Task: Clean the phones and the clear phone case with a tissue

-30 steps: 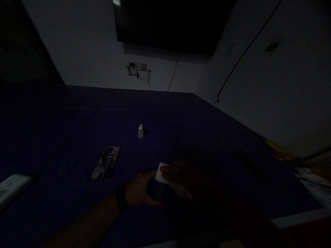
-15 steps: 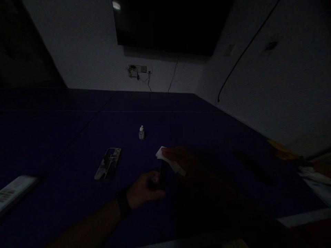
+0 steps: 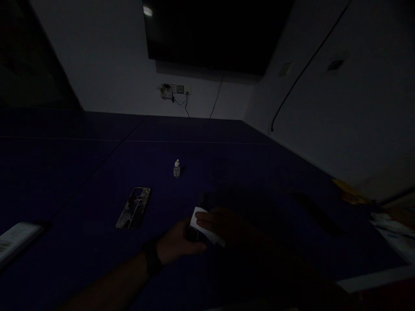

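In dim light, my left hand [image 3: 177, 242] grips a dark, flat phone [image 3: 192, 235] by its edge, thumb toward me. A dark band circles that wrist. My right hand [image 3: 223, 222] presses a folded white wipe [image 3: 205, 230] onto the phone, covering much of its face. The fingers of this hand lie close together on the wipe. Left of the hands, a patterned phone case [image 3: 133, 208] with a camera cutout lies on the table. A small clear bottle [image 3: 177, 169] with a white dropper cap stands upright beyond the hands.
The dark blue table [image 3: 97, 190] reaches back to the wall. A white box [image 3: 19, 239] sits at the left edge. On the right lie a long dark object [image 3: 317, 214], a yellow packet [image 3: 350, 192] and papers [image 3: 391, 231]. A large screen [image 3: 217, 34] hangs above wall sockets [image 3: 177, 89].
My right hand and the wipe have moved toward me, down along the phone. My left hand still holds the phone in nearly the same place. The view has shifted slightly.
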Action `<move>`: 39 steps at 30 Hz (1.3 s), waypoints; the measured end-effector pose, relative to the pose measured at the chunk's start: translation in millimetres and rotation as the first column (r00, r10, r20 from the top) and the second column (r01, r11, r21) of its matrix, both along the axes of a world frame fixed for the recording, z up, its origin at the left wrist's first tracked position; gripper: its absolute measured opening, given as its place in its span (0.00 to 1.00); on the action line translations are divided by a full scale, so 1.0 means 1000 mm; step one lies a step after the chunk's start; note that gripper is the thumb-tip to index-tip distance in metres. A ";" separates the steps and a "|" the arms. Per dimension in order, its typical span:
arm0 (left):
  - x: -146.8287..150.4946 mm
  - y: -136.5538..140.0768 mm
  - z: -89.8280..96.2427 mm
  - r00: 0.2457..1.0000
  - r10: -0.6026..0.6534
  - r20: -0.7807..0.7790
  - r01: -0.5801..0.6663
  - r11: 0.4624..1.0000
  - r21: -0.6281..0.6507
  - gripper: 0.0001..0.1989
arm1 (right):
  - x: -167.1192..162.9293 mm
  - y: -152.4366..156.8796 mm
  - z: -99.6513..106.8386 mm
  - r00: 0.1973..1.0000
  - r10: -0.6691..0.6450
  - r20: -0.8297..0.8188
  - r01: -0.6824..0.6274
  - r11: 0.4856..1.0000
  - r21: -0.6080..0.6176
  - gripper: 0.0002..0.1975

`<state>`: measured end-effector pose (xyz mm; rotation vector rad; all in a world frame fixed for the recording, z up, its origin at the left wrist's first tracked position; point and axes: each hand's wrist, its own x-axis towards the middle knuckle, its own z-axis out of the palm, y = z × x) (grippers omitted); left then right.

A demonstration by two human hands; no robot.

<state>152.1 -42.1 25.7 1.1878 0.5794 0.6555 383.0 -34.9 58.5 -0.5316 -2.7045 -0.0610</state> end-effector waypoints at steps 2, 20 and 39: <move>0.001 0.000 -0.001 1.000 0.019 0.005 -0.020 0.999 0.030 0.28 | 0.000 -0.005 -0.003 0.999 0.022 0.033 -0.022 1.000 0.011 0.24; 0.000 0.002 -0.003 0.998 0.063 -0.009 -0.063 0.998 -0.014 0.25 | 0.000 0.011 0.012 0.998 0.037 0.043 -0.041 0.995 0.087 0.22; 0.000 0.004 -0.003 0.999 0.023 -0.029 -0.024 0.999 -0.040 0.25 | 0.010 0.026 0.016 0.985 -0.175 0.010 0.173 0.979 0.112 0.30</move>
